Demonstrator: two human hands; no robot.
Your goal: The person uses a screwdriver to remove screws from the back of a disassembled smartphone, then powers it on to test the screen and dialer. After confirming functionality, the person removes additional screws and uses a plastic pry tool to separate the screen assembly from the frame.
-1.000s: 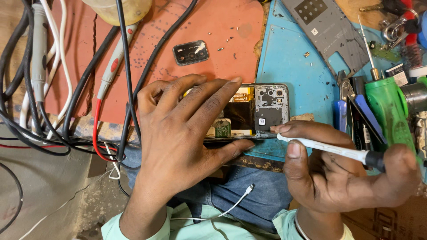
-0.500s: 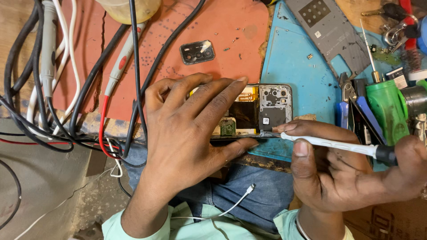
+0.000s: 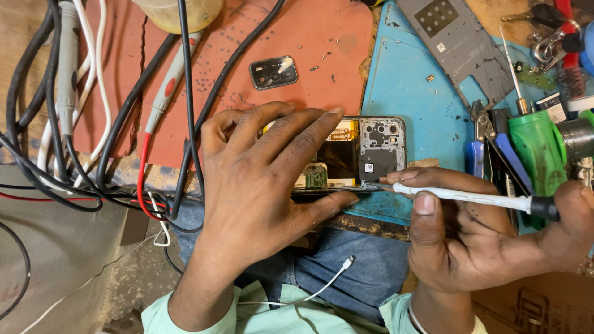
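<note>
While our left hand [image 3: 260,185] lies spread flat over the opened phone [image 3: 365,151] on the workbench edge, pinning it, our right hand [image 3: 476,241] pinches a white screwdriver [image 3: 470,198], its tip touching the phone's lower edge beside the thumb.

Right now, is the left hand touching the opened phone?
Touching: the head view shows the left hand spread flat over the opened phone, thumb against its near edge.

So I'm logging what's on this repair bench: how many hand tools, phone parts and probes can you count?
Opened phone: 1
Loose camera cover: 1
Grey back plate: 1
White-handled screwdriver: 1
Green-handled screwdriver: 1
Blue-handled pliers: 1
Red-and-grey test probe: 1
Total: 7
</note>
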